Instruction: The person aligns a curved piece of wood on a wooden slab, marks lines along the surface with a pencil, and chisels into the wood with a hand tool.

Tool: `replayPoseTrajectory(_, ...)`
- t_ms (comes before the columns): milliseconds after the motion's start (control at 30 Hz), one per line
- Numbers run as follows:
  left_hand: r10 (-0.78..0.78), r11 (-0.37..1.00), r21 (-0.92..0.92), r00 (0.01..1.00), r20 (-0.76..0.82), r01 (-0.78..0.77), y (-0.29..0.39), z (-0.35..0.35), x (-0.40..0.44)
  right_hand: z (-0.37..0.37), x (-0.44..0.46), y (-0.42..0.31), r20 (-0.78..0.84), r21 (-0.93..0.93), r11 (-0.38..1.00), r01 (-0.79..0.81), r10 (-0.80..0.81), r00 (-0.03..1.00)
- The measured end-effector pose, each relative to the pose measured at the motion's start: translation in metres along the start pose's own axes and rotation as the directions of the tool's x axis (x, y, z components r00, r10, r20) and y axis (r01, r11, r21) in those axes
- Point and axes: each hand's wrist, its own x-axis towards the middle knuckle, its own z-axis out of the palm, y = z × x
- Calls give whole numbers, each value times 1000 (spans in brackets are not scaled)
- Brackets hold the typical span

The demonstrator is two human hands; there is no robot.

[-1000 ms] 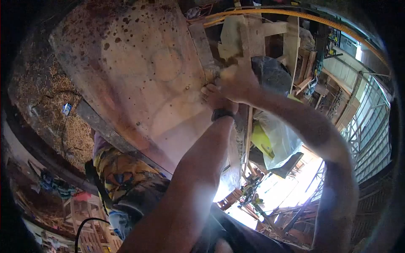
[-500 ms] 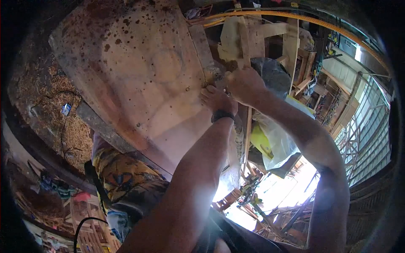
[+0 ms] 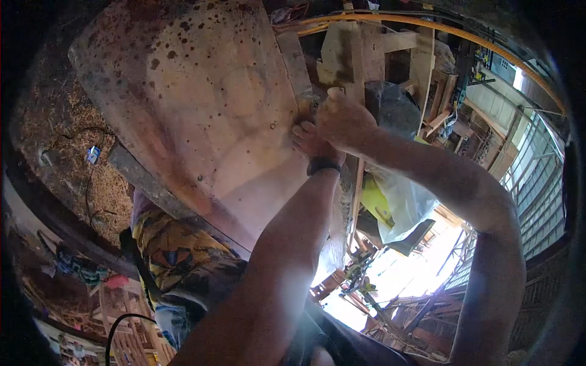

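A broad wooden board [image 3: 213,116] with dark spots lies in front of me like a bench top. At its right edge is my left hand [image 3: 312,141], with a dark band [image 3: 323,165] on the wrist. Its fingers are bent and rest at the board's edge; whether they grip anything is hidden. My right hand [image 3: 347,122] is closed in a fist directly against the left one, partly covering it. What it holds, if anything, I cannot make out. A narrow strip of wood [image 3: 295,64] runs along the board's edge just beyond both hands.
Wooden frame pieces [image 3: 421,79] and a dark rounded object [image 3: 394,107] stand right of my hands. Below them hangs a clear plastic bag [image 3: 406,204] with something yellow-green. An orange hose [image 3: 464,38] arches overhead. Shavings [image 3: 113,195] cover the floor at left.
My right hand has shifted slightly left, over my left hand, and its elbow has swung outward to the right. The left hand's fingers look more bent.
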Motion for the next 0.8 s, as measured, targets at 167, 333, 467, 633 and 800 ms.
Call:
replayPoseTrajectory(167,79,994,87,991,-103,-71,2,8,-3,38,14,0,169,597,725,-342,303,938)
replayPoseTrajectory(333,-36,990,-137,993,-115,20,2,10,-2,50,6,-14,180,882,348,-319,377,909)
replayPoseTrajectory(467,-29,999,10,997,-72,30,-3,22,1,23,-9,-9,181,757,504,-416,450,875)
replayPoseTrajectory(633,-39,995,-88,999,-32,36,1,12,0,16,-19,3,161,540,701,-466,457,875)
replayPoseTrajectory(800,-40,994,-109,996,-82,30,0,16,1,27,-11,9,65,484,799,-357,374,925)
